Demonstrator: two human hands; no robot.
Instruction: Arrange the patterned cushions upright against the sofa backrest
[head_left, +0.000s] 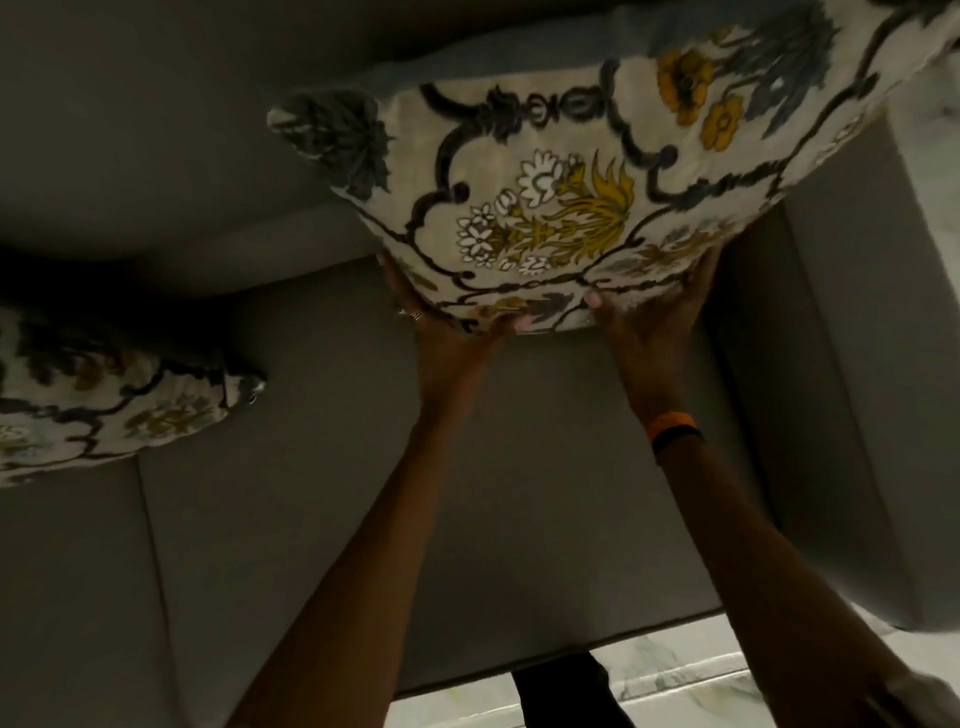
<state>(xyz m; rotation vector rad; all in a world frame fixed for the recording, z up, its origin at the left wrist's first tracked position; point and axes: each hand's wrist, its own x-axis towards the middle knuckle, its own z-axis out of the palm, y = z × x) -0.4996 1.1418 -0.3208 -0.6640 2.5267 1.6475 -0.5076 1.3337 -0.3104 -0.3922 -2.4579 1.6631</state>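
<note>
1. So both arms are stretched out over a grey sofa (322, 519), and they've got a big floral cushion (571, 171) held up off the seat, gripped along its lower edge.

2. The left hand (441, 338) grabs the lower-left part of that edge. Thumb is curled over the front face, the rest of the fingers are tucked behind the fabric, so it's closed around the cushion. There's a ring (410, 313) on one finger.

3. The right hand (649, 322) does the same thing on the lower-right: thumb pressed on the front, fingers wrapped up around the side and back. Clamped on, not spread. That wrist has an orange band (672, 420) with a dark one touching it, just below.

4. The cushion itself is cream with dark scrolly lines plus yellow and white flowers. It's up in the top right of the view, in front of the backrest (156, 130) near the sofa's right arm (831, 364). Can't really tell if its back actually touches the backrest or not.

5. A second cushion (104, 400) with the same pattern is over at the left edge, well apart from the held one. It looks like it's lying on the seat at the foot of the backrest, partly cut off by the frame.

6. Down at the bottom there's a strip of pale marble-looking floor (701, 670) past the seat's front edge.
</note>
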